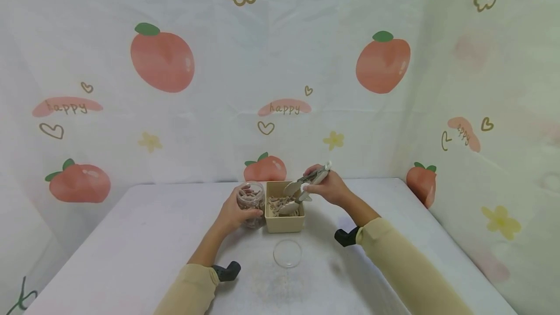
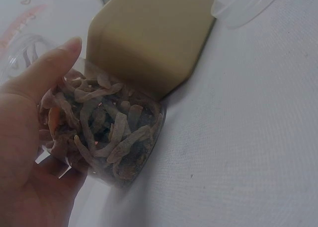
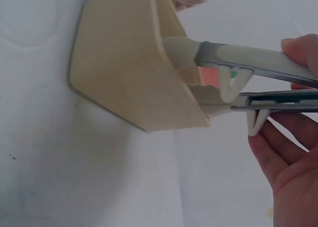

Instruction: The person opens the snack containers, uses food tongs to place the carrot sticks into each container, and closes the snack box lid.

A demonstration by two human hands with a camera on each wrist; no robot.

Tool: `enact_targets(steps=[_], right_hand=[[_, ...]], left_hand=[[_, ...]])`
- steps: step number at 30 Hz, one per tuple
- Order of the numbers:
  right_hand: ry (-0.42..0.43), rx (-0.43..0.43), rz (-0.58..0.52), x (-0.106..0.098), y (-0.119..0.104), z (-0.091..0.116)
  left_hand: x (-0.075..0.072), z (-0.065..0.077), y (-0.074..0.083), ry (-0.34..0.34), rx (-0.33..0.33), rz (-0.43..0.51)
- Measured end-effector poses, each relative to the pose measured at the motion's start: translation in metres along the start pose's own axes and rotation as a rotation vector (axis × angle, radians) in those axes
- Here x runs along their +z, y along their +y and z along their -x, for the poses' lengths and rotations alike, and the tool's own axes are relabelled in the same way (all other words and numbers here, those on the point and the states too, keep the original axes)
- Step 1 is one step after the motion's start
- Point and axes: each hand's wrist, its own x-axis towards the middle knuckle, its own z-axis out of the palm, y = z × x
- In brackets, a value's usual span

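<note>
My left hand grips a clear plastic jar, thumb and fingers around its side. Brownish, dried strips fill much of the jar in the left wrist view. Right beside it stands a beige rectangular box holding similar small pieces. My right hand holds a pair of tongs with grey-white handles. The tongs' wide pale heads reach down into the box, spread apart. In the right wrist view, thumb and fingers hold the tongs' arms from opposite sides.
A clear round lid lies on the white-covered table in front of the box. Behind the table hangs a white curtain printed with peaches and flowers. Black wrist mounts stick out from both sleeves.
</note>
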Motion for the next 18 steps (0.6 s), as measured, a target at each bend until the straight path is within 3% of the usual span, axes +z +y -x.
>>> enact_targets(steps=[18], right_hand=[[0.218, 0.140, -0.098, 0.024, 0.007, 0.000]], left_hand=[[0.000, 0.000, -0.001, -0.001, -0.003, -0.008]])
